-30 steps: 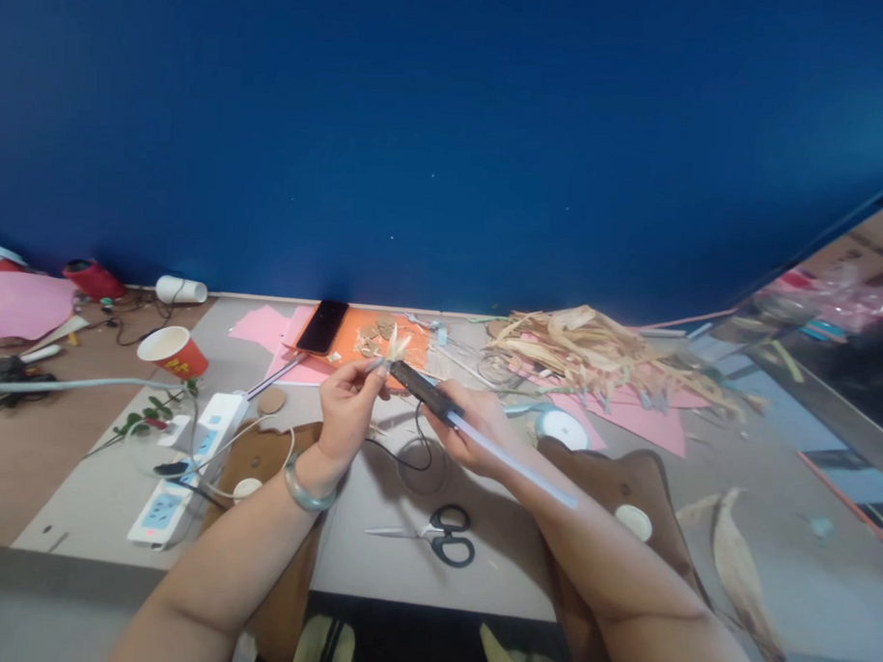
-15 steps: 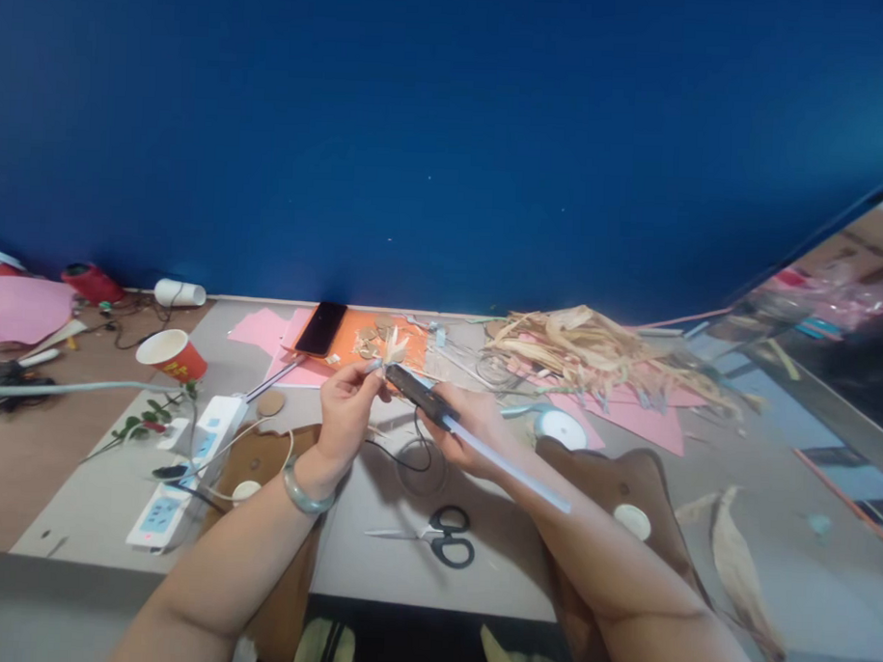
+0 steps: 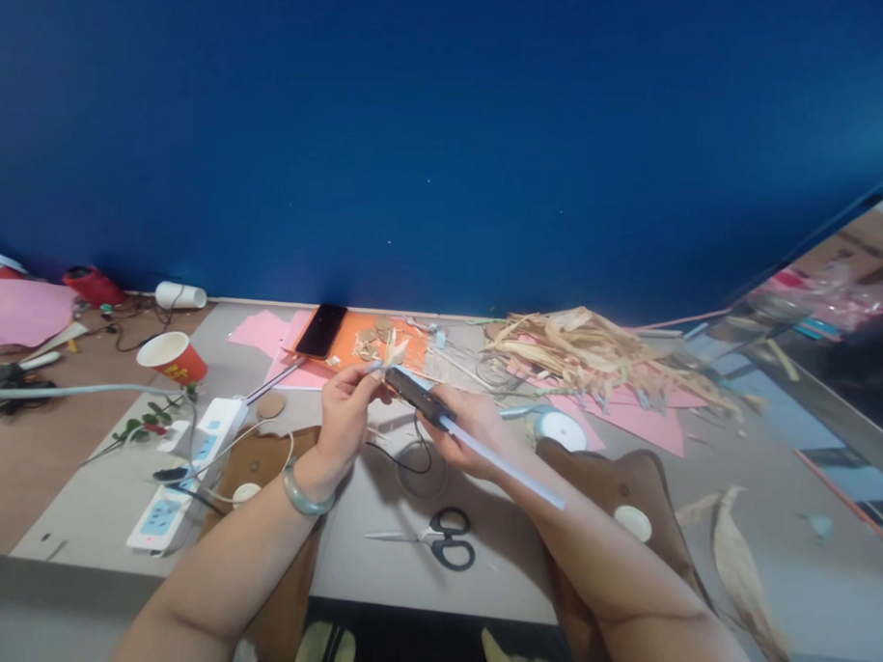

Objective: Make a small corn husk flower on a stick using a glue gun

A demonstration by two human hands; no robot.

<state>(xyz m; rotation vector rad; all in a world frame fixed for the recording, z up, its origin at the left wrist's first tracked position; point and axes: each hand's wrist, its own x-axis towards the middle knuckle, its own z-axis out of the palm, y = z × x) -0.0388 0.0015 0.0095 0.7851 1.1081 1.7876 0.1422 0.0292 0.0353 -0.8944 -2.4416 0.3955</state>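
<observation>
My left hand (image 3: 346,412) is raised above the table and pinches a small pale bundle of dried husk (image 3: 394,349) between its fingertips. A green bangle circles that wrist. My right hand (image 3: 467,424) grips a black glue gun (image 3: 419,395) with a white glue stick (image 3: 509,465) sticking out of its back. The gun's tip touches the base of the husk bundle. A black cord hangs from the gun to the table.
Black-handled scissors (image 3: 434,538) lie below my hands. A white power strip (image 3: 191,453) and a red paper cup (image 3: 171,353) are at the left. A phone (image 3: 321,330) rests on orange paper; a dried husk pile (image 3: 592,356) and a white tape roll (image 3: 561,430) are at right.
Both hands with the husk bundle and the glue gun have shifted slightly left and up. The grips are unchanged.
</observation>
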